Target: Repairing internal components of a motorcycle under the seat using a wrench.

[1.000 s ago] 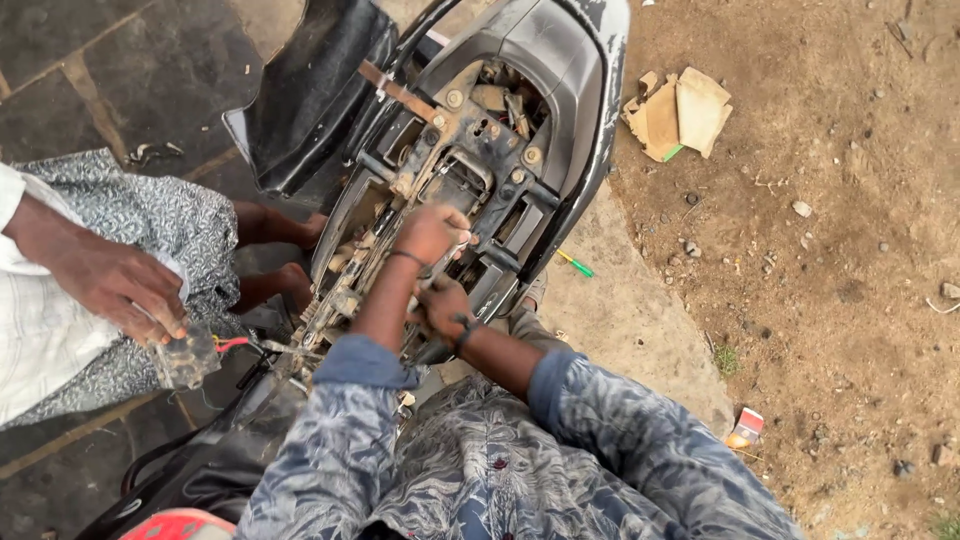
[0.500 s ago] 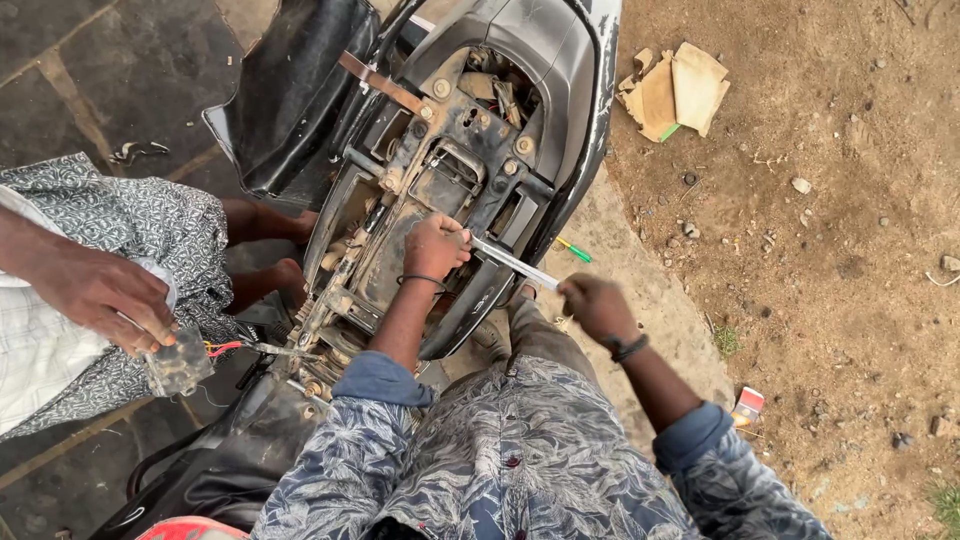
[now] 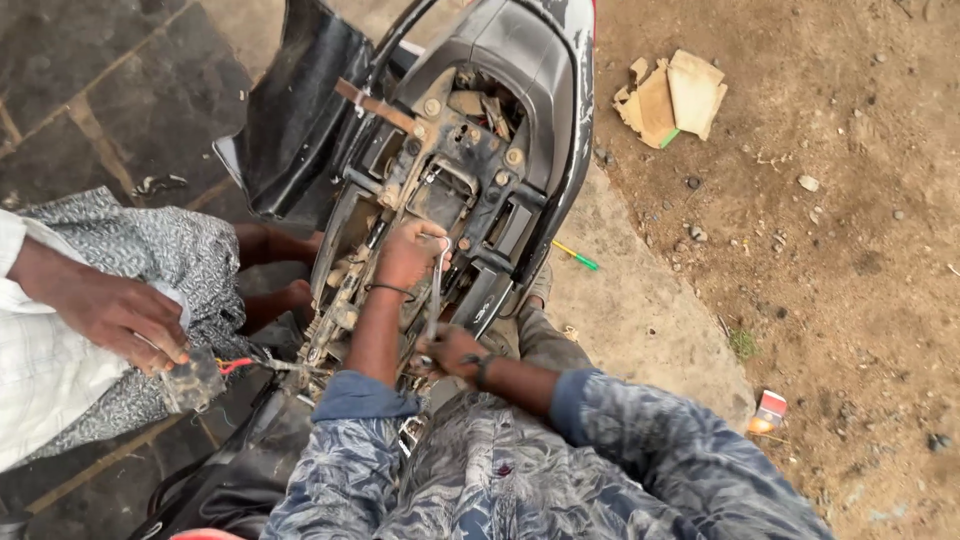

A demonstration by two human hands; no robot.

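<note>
Both hands work inside a stripped scooter frame (image 3: 455,165), seen from above. Left hand (image 3: 408,255) sits w/ fingers curled shut around the upper end of a slim metal tool (image 3: 436,285), knuckles toward the frame's centre, a thin band at the wrist. Right hand (image 3: 452,350) is just below it, nearer the wearer's body, fingers closed on the tool's lower end. So the tool runs roughly straight between the 2 hands, upper tip at the frame's middle cavity, lower end at the frame's near edge; hands are apart, one tool-length between them. Exact kind of tool can't be told.

Both forearms come out of patterned blue-grey sleeves (image 3: 350,470) at the frame's near end. Black rear body panel (image 3: 545,60) wraps the frame's far end; a folded-up black seat (image 3: 295,120) stands on the frame's left side.

Left of the frame, another person's hand (image 3: 120,315) grips a small clear box-like part (image 3: 192,382) w/ red wire at it, well apart from the wearer's hands; that person wears white and grey-patterned cloth.

Right of the frame: a green-handled screwdriver (image 3: 577,257) on the concrete slab (image 3: 640,320), close to the panel's edge. Further right, torn cardboard pieces (image 3: 672,95) lie on bare dirt, well away from the frame.
</note>
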